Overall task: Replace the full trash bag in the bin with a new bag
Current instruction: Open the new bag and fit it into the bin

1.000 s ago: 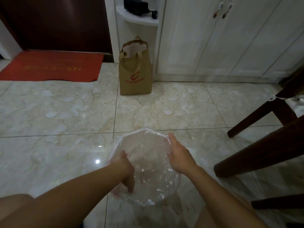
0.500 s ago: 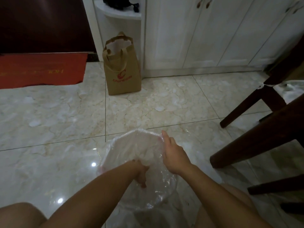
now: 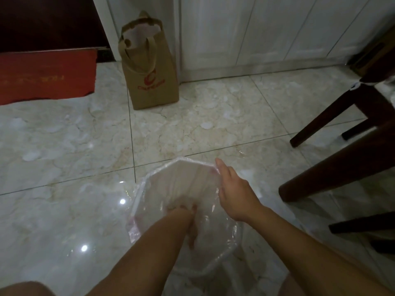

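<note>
Two bare hands work at a bin (image 3: 181, 272) low in the frame's centre, lined with a clear bag (image 3: 149, 189) folded over its rim. Left hand (image 3: 188, 223) reaches down inside the bag, pressing the plastic; whether it is open or closed I cannot tell. Right hand (image 3: 233, 189) lies open on the bag's right edge, fingers extended. A paper bag (image 3: 151, 82) stands upright at upper centre, a red mat (image 3: 47, 77) at upper left, dark chair legs (image 3: 333, 165) at right.
</note>
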Demonstrator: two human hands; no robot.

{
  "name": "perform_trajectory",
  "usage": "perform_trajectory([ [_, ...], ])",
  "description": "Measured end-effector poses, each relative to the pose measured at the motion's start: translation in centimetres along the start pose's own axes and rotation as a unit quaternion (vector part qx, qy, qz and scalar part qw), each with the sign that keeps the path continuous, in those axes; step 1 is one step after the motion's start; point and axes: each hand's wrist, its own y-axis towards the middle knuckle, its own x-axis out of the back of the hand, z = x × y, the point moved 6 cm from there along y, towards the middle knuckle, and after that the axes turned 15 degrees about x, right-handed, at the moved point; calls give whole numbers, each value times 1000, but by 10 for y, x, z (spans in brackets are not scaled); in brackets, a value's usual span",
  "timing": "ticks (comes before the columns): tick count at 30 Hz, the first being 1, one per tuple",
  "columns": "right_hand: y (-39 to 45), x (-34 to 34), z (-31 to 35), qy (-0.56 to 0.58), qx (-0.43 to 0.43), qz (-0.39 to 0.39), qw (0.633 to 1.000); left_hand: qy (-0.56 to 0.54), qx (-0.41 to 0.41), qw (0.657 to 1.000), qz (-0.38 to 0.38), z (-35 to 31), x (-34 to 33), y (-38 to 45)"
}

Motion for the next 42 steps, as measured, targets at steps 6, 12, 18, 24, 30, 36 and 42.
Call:
perform_trajectory([
  [6,1,-2,0,-5,3,-7,1000,-12,18,1000,21,-3,-13,29],
  [12,1,0,2,-19,-3,-4,1000,78,-67,994,47,0,38,-27],
  [18,0,3,1,43,22,48,998,42,-136,987,-76,31,88,-121],
  [24,-7,30,1,112,6,37,993,-65,-204,916,-338,92,87,-174],
  [30,-21,15,0,117,-40,83,989,-34,-38,929,-366,148,50,-149],
  [36,-18,12,-6,188,-66,67,978,-480,-24,876,35,169,26,-136],
  [42,-20,14,-7,231,-91,22,968,-676,34,736,-1,198,39,-140],
])
